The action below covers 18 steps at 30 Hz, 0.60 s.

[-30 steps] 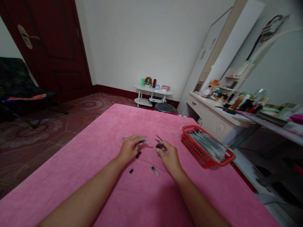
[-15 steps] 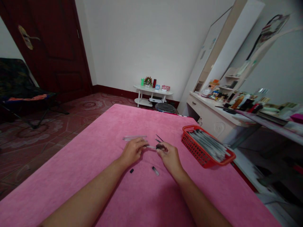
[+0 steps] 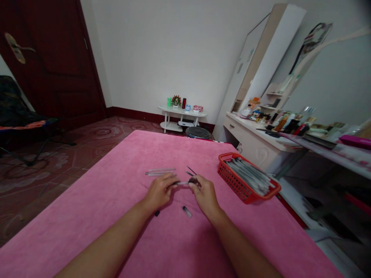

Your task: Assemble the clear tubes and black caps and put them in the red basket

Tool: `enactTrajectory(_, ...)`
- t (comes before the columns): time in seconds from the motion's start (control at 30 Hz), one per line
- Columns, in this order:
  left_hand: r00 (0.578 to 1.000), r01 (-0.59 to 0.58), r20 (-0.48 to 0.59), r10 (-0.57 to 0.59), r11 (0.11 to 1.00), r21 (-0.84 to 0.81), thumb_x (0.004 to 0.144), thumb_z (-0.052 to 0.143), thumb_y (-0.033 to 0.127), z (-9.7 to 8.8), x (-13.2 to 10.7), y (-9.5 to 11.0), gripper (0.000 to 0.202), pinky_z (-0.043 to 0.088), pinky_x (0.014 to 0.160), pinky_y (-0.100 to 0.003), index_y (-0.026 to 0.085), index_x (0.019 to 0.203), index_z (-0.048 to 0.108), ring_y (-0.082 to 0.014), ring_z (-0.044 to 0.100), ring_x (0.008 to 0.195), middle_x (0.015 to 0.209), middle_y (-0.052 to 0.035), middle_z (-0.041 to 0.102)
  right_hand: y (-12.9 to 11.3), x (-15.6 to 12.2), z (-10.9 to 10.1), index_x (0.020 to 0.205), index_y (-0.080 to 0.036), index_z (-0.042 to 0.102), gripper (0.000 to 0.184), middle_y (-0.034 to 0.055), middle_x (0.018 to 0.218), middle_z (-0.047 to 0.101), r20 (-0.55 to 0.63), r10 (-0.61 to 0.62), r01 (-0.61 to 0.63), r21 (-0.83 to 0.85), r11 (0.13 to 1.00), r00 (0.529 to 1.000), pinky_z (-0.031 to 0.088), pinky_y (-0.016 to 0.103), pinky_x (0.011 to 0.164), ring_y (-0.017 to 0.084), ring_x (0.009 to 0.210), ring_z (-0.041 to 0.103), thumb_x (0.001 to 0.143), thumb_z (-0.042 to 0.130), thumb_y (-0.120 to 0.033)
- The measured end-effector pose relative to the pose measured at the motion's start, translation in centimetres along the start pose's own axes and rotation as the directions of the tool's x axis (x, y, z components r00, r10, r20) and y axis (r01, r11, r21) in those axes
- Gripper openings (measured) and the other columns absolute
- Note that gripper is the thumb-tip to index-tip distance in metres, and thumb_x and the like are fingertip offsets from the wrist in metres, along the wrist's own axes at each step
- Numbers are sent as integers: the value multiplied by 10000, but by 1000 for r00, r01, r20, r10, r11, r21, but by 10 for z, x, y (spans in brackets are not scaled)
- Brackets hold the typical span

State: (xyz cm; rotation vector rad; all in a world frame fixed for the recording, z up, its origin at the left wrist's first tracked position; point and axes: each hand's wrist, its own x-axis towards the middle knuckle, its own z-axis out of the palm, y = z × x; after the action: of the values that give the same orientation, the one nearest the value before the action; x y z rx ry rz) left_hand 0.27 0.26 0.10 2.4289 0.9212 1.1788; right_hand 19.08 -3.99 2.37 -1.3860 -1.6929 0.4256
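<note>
Between my two hands lies a clear pen barrel (image 3: 182, 183) with a dark end, held level just above the pink cloth. My left hand (image 3: 159, 190) is closed on its left end, and my right hand (image 3: 204, 190) pinches the dark right end. Beyond the left hand lie several clear pen tubes (image 3: 160, 170). Thin dark pieces (image 3: 191, 170), like pen refills, rest past the right hand. Nearer me are a clear pen cap (image 3: 187, 211) with a black end and a small black piece (image 3: 157, 213), close to my left forearm.
To the right stands a red basket (image 3: 242, 187) packed with pens. The pink cloth (image 3: 139, 150) covers the table. A dressing table (image 3: 261, 141) crowded with bottles is at the right; a small white stand (image 3: 182, 112) and a round black-topped stool (image 3: 198, 132) are beyond the far edge.
The camera view has turned slightly right, so everything sits further left. Both hands keep their hold on the pen barrel, and the loose pieces lie as before.
</note>
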Motion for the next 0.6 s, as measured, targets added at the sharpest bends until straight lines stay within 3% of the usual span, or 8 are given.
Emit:
enactTrajectory(0.17,1000,12,-1,-12,1000,-3,817,498,103,0,0,2,239,491,800,-291,184,963,669,-175,608,885,944,-69,652,-1,-2,-1,681,-195,578,187,0,638,597,22,-24,25,-68,997,999,376,211,568,129,610,531,837,484,-239)
enactTrajectory(0.33,999,-32,23,32,999,-9,820,485,104,-1,0,5,257,497,790,-286,183,988,662,-175,610,889,958,-77,646,5,-2,4,661,-191,572,265,-10,589,575,34,42,-42,0,999,999,362,204,538,118,559,523,874,435,-268)
enactTrajectory(0.6,999,29,-24,-29,999,-32,824,517,136,2,1,2,213,489,809,-314,180,959,676,-185,602,885,938,-76,652,4,-1,3,739,-188,598,175,-11,623,575,33,7,-9,40,999,999,375,202,551,122,588,523,846,487,-273)
